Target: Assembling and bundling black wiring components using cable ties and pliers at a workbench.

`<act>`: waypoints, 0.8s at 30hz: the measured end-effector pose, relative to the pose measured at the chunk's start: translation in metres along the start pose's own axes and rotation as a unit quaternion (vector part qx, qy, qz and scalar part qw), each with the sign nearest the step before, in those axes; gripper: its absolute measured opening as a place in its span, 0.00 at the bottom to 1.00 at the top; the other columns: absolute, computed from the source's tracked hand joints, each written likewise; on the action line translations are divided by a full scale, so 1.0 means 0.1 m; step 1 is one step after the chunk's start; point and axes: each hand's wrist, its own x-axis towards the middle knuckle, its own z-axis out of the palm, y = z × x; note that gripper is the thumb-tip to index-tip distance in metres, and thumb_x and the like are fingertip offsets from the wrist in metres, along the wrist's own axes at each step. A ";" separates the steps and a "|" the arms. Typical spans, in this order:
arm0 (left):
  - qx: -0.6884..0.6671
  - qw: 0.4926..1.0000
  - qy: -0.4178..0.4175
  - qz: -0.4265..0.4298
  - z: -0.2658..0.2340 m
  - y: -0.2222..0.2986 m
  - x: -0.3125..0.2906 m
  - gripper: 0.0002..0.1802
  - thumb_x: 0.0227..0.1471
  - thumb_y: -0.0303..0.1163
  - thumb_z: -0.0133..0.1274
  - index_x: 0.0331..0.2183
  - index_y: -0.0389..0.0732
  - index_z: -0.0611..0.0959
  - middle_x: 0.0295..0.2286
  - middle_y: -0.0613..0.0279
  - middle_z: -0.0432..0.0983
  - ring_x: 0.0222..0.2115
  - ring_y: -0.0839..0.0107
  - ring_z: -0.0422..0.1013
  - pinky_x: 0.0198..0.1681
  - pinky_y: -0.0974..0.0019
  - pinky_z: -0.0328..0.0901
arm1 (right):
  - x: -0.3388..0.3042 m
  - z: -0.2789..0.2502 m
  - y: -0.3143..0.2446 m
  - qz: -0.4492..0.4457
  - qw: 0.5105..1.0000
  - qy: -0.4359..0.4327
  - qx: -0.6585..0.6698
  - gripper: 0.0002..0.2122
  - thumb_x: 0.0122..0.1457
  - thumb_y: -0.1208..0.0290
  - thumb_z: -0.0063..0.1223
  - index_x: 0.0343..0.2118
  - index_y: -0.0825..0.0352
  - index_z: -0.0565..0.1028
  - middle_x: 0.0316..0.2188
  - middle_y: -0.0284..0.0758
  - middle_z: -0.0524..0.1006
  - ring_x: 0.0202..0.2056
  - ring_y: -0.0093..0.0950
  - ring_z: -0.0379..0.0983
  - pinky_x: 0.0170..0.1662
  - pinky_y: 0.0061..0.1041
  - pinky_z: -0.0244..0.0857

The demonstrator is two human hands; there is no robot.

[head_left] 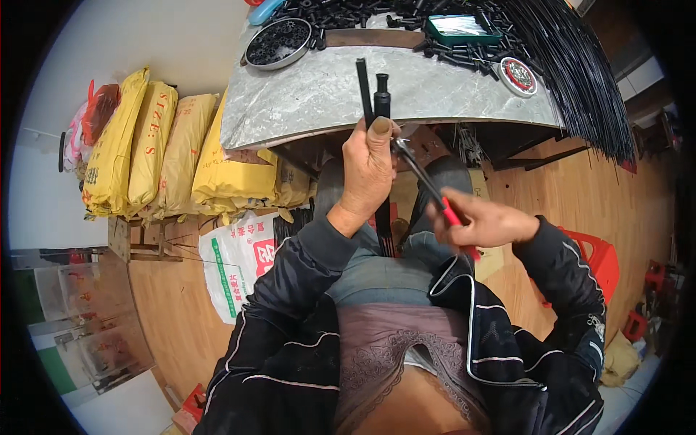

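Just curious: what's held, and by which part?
Left hand: slim black rod and black stepped tube, below their tops. Right hand: red-handled black tool, by its handle.

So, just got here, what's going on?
A seated person's left hand grips a black rod and a black tubular fitting, both pointing up by the table edge. The right hand holds a red-handled tool, its tip close to the left hand; contact is unclear. Loose black parts and a bundle of thin rods lie on the table.
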 end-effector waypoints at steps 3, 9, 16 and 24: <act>-0.049 0.999 -0.014 -0.019 -0.09 -0.02 -0.01 0.35 0.55 0.64 0.38 0.33 0.36 0.73 0.13 0.70 0.63 0.11 0.82 0.60 0.14 0.76 0.56 | 0.03 -0.11 0.03 -0.132 0.950 0.234 -0.162 0.10 0.57 0.76 0.48 0.41 0.68 0.66 0.23 0.29 0.72 0.22 0.17 0.68 0.24 0.17 0.63; -0.023 1.000 -0.010 -0.009 -0.07 0.06 -0.04 0.37 0.54 0.65 0.38 0.30 0.35 0.74 0.13 0.69 0.63 0.10 0.81 0.60 0.13 0.77 0.55 | -0.06 0.09 0.03 0.028 0.939 -0.053 0.338 0.10 0.57 0.70 0.53 0.33 0.67 0.65 0.18 0.31 0.71 0.14 0.21 0.67 0.16 0.19 0.59; -0.072 0.997 -0.008 -0.023 -0.16 -0.02 -0.05 0.37 0.53 0.66 0.38 0.29 0.36 0.74 0.12 0.70 0.62 0.10 0.83 0.59 0.12 0.77 0.53 | -0.06 -0.01 -0.15 -0.160 0.939 0.199 -0.228 0.12 0.60 0.67 0.52 0.34 0.72 0.67 0.16 0.36 0.69 0.14 0.24 0.68 0.16 0.22 0.60; -0.057 0.998 -0.008 -0.005 -0.06 0.07 -0.08 0.37 0.53 0.66 0.37 0.30 0.37 0.73 0.12 0.70 0.62 0.10 0.83 0.58 0.12 0.77 0.53 | -0.01 0.27 0.15 -0.004 0.883 -0.139 0.449 0.10 0.59 0.69 0.51 0.32 0.66 0.63 0.10 0.30 0.62 0.10 0.21 0.61 0.15 0.20 0.58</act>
